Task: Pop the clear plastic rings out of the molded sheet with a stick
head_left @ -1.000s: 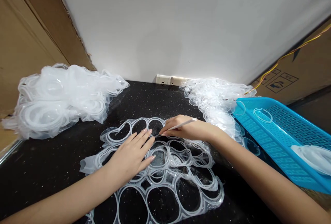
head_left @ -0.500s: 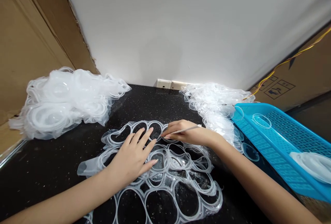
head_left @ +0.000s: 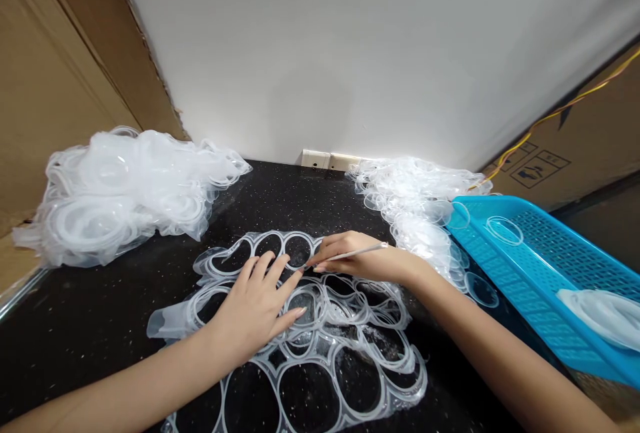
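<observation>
Translucent plastic sheets [head_left: 281, 379] with rows of round rings and holes lie stacked loosely on the black speckled counter. My left hand [head_left: 255, 306] rests on them with its fingers spread, pressing on the left-middle part. My right hand [head_left: 347, 256] is closed around a thin pale pen-like tool [head_left: 353, 252] and holds it at a slant. The tool's working tip points left, down at the edge of a ring near my left fingertips. Exactly what the tip is like is too small to make out.
A heap of milky plastic sheets [head_left: 115, 193] lies at the left, by a cardboard box [head_left: 55, 79]. Thin clear rings [head_left: 420, 199] are piled at the right. Beside them stands a blue basket [head_left: 530, 306] holding white plastic pieces. Power sockets [head_left: 330, 161] sit at the wall's foot.
My right hand has shifted very slightly left with the tool, closer to my left index finger. The left fingers have drawn in a little. The whole view has shifted slightly.
</observation>
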`<state>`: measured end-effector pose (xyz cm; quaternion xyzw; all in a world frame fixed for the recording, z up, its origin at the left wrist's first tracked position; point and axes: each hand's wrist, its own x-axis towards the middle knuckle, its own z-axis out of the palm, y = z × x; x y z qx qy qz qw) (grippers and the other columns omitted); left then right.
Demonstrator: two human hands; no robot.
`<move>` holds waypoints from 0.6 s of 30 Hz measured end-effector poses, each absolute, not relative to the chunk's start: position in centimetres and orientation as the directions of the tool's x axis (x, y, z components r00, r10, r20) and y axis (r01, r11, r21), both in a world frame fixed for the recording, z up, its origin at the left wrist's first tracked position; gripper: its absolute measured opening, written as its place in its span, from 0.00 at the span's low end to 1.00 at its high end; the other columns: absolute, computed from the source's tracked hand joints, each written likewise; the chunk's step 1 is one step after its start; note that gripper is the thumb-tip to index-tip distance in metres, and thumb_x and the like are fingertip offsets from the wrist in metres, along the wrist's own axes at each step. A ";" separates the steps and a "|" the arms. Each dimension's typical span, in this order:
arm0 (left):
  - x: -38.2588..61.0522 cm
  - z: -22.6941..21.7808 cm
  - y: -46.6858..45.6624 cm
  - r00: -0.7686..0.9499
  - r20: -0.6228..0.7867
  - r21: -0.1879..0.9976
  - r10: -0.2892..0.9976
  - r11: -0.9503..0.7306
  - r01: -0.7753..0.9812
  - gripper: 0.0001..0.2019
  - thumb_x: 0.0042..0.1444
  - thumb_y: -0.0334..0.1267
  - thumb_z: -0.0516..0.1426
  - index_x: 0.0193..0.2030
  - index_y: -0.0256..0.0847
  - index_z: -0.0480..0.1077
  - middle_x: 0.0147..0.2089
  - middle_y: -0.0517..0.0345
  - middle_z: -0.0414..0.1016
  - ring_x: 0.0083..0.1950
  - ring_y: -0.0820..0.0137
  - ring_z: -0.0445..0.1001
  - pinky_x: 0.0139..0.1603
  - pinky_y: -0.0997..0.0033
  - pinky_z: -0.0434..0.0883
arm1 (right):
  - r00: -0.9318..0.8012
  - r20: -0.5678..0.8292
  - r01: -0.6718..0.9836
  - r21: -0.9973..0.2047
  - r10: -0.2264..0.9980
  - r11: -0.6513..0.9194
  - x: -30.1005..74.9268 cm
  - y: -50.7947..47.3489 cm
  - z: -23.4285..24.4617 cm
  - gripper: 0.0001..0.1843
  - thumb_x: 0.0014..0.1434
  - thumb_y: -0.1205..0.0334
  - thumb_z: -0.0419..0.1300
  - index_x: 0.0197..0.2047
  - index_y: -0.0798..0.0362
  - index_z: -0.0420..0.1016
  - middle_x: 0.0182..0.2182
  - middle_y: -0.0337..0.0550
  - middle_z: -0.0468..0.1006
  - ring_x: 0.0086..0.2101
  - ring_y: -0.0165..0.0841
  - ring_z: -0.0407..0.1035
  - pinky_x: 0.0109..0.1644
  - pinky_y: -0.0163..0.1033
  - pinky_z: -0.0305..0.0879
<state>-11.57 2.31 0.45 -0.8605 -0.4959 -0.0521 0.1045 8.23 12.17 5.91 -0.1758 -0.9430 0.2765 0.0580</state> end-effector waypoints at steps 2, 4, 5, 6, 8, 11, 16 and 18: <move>-11.6 0.4 2.3 0.501 0.204 -0.132 0.841 -0.483 0.866 0.24 0.57 0.53 0.47 0.54 0.42 0.66 0.54 0.45 0.67 0.54 0.51 0.61 0.52 0.51 0.59 | -0.934 0.005 0.297 -0.548 0.358 0.782 8.1 12.2 5.8 0.15 0.62 0.60 0.51 0.46 0.58 0.74 0.38 0.48 0.77 0.38 0.29 0.69 0.43 0.36 0.65; -11.6 0.3 2.3 0.498 0.203 -0.125 0.843 -0.482 0.867 0.24 0.57 0.53 0.48 0.54 0.42 0.66 0.54 0.45 0.67 0.54 0.51 0.61 0.52 0.50 0.59 | -0.936 0.008 0.291 -0.547 0.353 0.785 8.1 12.3 5.6 0.16 0.62 0.60 0.51 0.47 0.57 0.74 0.38 0.48 0.76 0.38 0.29 0.69 0.43 0.36 0.65; -11.6 0.3 2.3 0.497 0.196 -0.111 0.846 -0.484 0.868 0.24 0.58 0.53 0.48 0.54 0.42 0.66 0.54 0.45 0.66 0.54 0.51 0.61 0.52 0.50 0.59 | -0.936 0.010 0.292 -0.539 0.353 0.790 8.1 12.2 5.6 0.16 0.62 0.59 0.51 0.47 0.56 0.74 0.38 0.47 0.76 0.37 0.30 0.69 0.42 0.36 0.65; -11.6 0.3 2.3 0.495 0.187 -0.092 0.848 -0.487 0.869 0.23 0.58 0.52 0.48 0.55 0.41 0.66 0.54 0.44 0.66 0.54 0.51 0.60 0.52 0.50 0.59 | -0.935 0.011 0.296 -0.523 0.354 0.799 8.2 12.2 5.5 0.16 0.62 0.59 0.50 0.47 0.56 0.74 0.38 0.47 0.76 0.37 0.29 0.69 0.42 0.36 0.65; -11.8 0.4 2.3 0.489 0.165 -0.038 0.856 -0.490 0.871 0.23 0.58 0.50 0.48 0.55 0.40 0.65 0.55 0.43 0.64 0.54 0.51 0.59 0.52 0.49 0.59 | -0.933 0.013 0.313 -0.466 0.360 0.827 8.2 12.0 5.3 0.16 0.62 0.58 0.50 0.48 0.54 0.73 0.37 0.46 0.75 0.35 0.29 0.70 0.39 0.35 0.65; -12.2 0.8 2.6 0.477 0.144 0.067 0.867 -0.489 0.870 0.20 0.60 0.46 0.47 0.55 0.40 0.64 0.55 0.45 0.62 0.55 0.53 0.57 0.51 0.49 0.60 | -0.933 0.042 0.327 -0.322 0.359 0.888 8.3 11.6 4.6 0.17 0.63 0.58 0.49 0.50 0.51 0.71 0.36 0.44 0.74 0.34 0.29 0.70 0.35 0.33 0.64; -12.9 1.5 3.0 0.501 0.106 0.191 0.859 -0.512 0.837 0.17 0.61 0.42 0.45 0.54 0.44 0.63 0.55 0.48 0.61 0.56 0.56 0.56 0.52 0.49 0.61 | -0.950 0.142 0.279 -0.008 0.277 0.960 8.0 11.4 3.1 0.17 0.64 0.59 0.46 0.50 0.50 0.71 0.34 0.44 0.74 0.32 0.29 0.70 0.27 0.32 0.61; -13.0 1.5 3.0 0.519 0.086 0.197 0.850 -0.525 0.828 0.17 0.61 0.41 0.46 0.54 0.44 0.64 0.56 0.48 0.60 0.57 0.56 0.55 0.52 0.48 0.60 | -0.946 0.180 0.281 0.052 0.268 0.958 7.8 11.6 2.6 0.17 0.64 0.59 0.45 0.49 0.50 0.71 0.36 0.45 0.74 0.32 0.30 0.70 0.27 0.32 0.62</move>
